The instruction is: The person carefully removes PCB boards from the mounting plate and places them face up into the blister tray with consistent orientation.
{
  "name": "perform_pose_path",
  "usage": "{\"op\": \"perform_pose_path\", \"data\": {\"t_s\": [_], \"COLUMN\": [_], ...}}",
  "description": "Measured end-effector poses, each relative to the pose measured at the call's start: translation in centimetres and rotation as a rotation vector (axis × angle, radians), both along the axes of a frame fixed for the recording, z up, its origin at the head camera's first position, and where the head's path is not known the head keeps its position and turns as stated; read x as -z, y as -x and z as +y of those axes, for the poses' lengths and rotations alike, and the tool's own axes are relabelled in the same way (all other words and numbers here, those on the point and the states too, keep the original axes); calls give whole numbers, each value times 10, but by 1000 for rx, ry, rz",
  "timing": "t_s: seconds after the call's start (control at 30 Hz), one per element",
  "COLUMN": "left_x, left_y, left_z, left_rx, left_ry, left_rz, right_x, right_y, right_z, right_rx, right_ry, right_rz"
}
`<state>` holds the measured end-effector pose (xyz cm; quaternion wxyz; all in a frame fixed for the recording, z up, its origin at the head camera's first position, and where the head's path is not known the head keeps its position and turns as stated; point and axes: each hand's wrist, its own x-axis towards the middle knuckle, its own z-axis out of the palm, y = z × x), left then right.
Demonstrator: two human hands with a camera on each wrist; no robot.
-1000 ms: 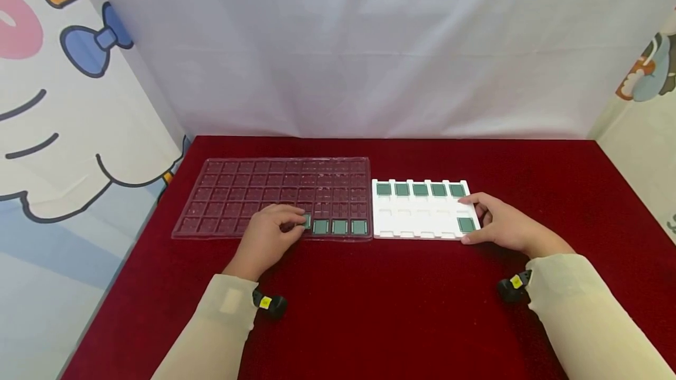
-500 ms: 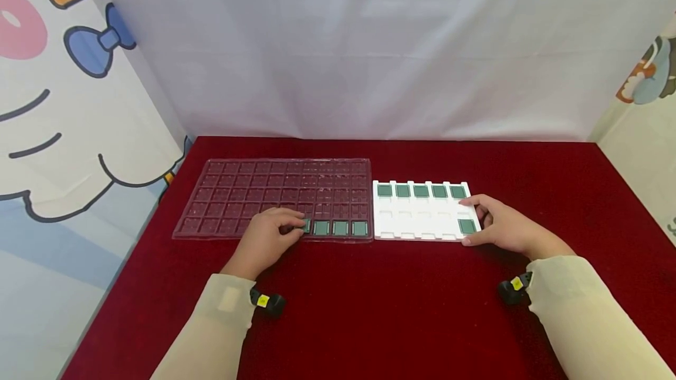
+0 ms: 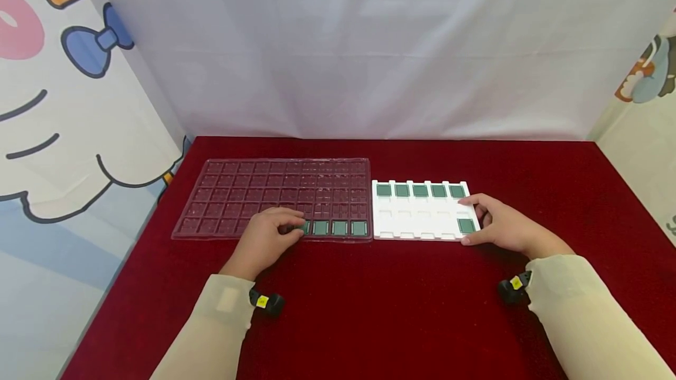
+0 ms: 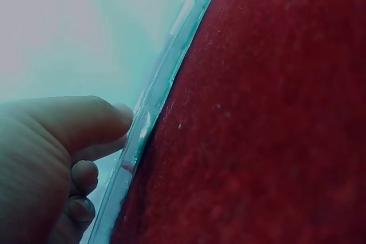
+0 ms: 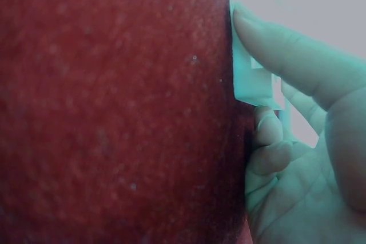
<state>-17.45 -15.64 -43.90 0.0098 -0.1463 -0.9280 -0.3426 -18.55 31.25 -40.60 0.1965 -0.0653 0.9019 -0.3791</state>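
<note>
My left hand (image 3: 266, 241) is over the front row of a clear plastic compartment tray (image 3: 237, 192), thumb and forefinger at a small green square chip (image 3: 306, 227). The fingers partly cover that chip; to its right, several more green chips (image 3: 340, 227) lie in the same row. In the left wrist view the thumb (image 4: 108, 121) is right at the tray's edge. My right hand (image 3: 499, 227) grips the right end of a white tray (image 3: 417, 224), its thumb (image 5: 269, 41) along the front corner. Green chips (image 3: 420, 190) fill the white tray's back row; one more (image 3: 466, 226) sits at its front right.
The two trays lie side by side, nearly touching, on a dark red tablecloth (image 3: 380, 309). A white curtain (image 3: 369, 51) hangs behind the table. On the left stands a cartoon-printed cloth (image 3: 68, 151).
The chip at my left fingertips sits slightly lower, level with its row, and less of it shows. My right hand and both trays stay in place.
</note>
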Motion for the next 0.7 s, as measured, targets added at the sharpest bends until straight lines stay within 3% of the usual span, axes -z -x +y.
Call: {"op": "perform_pose_path", "data": {"t_s": [0.7], "left_x": [-10], "left_y": [-8], "left_z": [15], "left_rx": [17], "left_ry": [6], "left_rz": [50], "right_x": [3], "right_y": [1], "right_z": [0], "right_rx": [-7], "right_ry": [11], "right_rz": [6]}}
